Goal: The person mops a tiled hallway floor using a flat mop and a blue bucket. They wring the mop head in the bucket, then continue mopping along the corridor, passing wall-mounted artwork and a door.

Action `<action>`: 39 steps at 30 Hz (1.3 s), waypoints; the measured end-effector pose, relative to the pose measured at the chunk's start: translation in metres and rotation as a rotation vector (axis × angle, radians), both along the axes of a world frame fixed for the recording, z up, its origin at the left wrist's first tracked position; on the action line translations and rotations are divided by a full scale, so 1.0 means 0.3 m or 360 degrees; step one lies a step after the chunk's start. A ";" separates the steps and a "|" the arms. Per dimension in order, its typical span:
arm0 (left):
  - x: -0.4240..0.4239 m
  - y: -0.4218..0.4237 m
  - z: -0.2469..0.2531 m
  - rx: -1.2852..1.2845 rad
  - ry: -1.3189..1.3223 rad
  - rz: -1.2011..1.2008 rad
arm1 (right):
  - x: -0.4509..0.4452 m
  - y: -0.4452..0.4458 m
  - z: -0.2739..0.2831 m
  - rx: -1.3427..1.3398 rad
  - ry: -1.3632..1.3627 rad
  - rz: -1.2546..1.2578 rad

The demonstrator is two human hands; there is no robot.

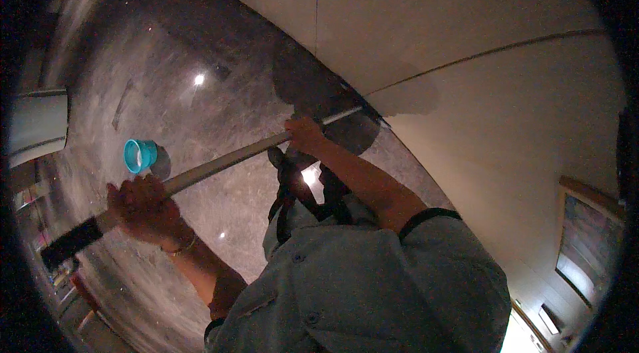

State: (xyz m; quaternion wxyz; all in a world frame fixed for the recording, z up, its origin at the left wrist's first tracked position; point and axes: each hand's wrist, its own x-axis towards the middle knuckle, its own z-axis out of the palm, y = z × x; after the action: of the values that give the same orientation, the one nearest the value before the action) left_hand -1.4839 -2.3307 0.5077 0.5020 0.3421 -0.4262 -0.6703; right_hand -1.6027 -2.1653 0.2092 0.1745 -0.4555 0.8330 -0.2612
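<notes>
A long pale pole slants across the view in front of my body. My left hand is wrapped around it near its black end section at the lower left. Farther along, my right hand grips the same pole. Beyond that hand, the thin far part runs to the foot of the wall; whether it touches there, I cannot tell. A dark shadow covers the floor around that end. Past my left hand, a small turquoise bucket stands on the floor, with something whitish inside.
The scuffed greyish floor meets a beige panelled wall on the right. A wood-framed picture or window is at the right. A pale box-like object stands at the far left, with blurred shelf-like clutter below it.
</notes>
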 end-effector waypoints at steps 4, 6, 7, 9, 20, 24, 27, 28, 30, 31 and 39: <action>-0.056 0.059 -0.143 0.0258 0.0183 -0.0289 | 0.060 0.236 -0.234 -0.0046 0.0220 0.0014; -0.046 0.093 -0.248 0.0230 0.0113 -0.0477 | 0.093 0.370 -0.349 0.0087 0.0137 -0.0101; -0.050 0.134 -0.281 0.0219 0.0049 -0.0538 | 0.093 0.419 -0.331 0.0253 0.0039 -0.0161; -0.090 0.222 -0.314 0.0369 -0.0112 -0.0371 | 0.088 0.483 -0.198 0.0562 -0.0119 -0.0287; -0.003 0.181 -0.098 0.0268 0.0322 -0.0629 | 0.071 0.389 -0.217 -0.0094 0.0051 -0.0356; -0.010 0.212 0.103 0.0038 0.0004 0.0091 | 0.029 0.174 0.003 -0.0246 -0.0210 -0.0280; 0.040 0.244 0.169 -0.0083 0.0046 0.0274 | 0.015 0.053 -0.010 -0.0457 -0.0147 -0.0206; 0.072 0.252 0.175 -0.0097 0.0111 0.0238 | 0.020 0.022 0.000 -0.0574 -0.0207 -0.0128; 0.162 0.238 0.144 -0.0282 0.0079 0.0036 | 0.041 -0.016 0.057 -0.0382 -0.0257 -0.0116; 0.188 0.204 0.125 -0.0360 0.0061 0.0005 | 0.046 -0.034 0.086 -0.0286 -0.0266 -0.0129; 0.360 0.152 -0.018 0.0083 0.0282 -0.0205 | 0.284 0.157 -0.066 -0.0222 0.0067 -0.0269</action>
State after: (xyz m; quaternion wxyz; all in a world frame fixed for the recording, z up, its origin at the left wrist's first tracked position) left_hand -1.3759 -2.2851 0.5023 0.4846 0.2664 -0.3836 -0.7396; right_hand -1.5175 -2.1183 0.1894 0.1021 -0.4000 0.8517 -0.3227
